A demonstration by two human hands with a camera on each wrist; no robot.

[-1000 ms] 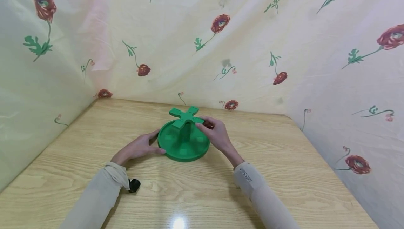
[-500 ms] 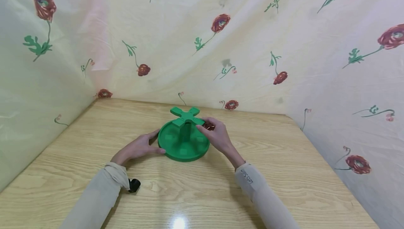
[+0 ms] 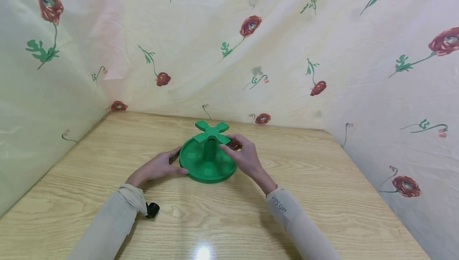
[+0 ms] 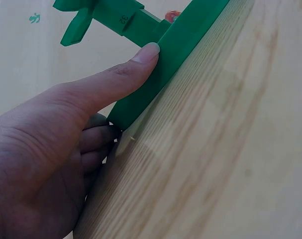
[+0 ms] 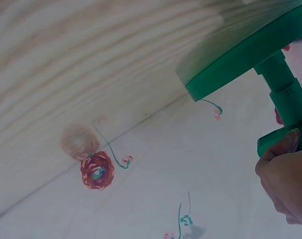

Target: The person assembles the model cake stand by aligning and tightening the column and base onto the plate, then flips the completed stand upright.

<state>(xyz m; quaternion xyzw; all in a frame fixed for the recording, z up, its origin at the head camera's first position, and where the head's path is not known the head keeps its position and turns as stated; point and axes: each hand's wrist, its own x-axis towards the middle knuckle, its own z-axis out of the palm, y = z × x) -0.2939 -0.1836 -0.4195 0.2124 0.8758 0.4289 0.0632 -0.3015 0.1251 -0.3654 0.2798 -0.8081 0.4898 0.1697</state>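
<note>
A green round base (image 3: 208, 177) with a raised rim lies on the wooden table, and a green post (image 3: 210, 152) rises from its middle. On top of the post sits a green cross-shaped piece (image 3: 211, 131) with flat arms. My left hand (image 3: 159, 167) holds the left side of the base between thumb and fingers; in the left wrist view the thumb (image 4: 121, 77) presses against the rim. My right hand (image 3: 246, 157) pinches the right arm of the cross. Seen from the right wrist, the thumb overlaps that arm (image 5: 271, 141), and most fingers are hidden.
A small black object (image 3: 152, 210) is by the left sleeve cuff. The wooden table (image 3: 222, 220) runs back to a flower-printed cloth (image 3: 201, 53) that hangs behind it and along both sides.
The cross has turned a little clockwise as seen from above, with the right hand at its right arm. The left hand and the base have stayed about in place.
</note>
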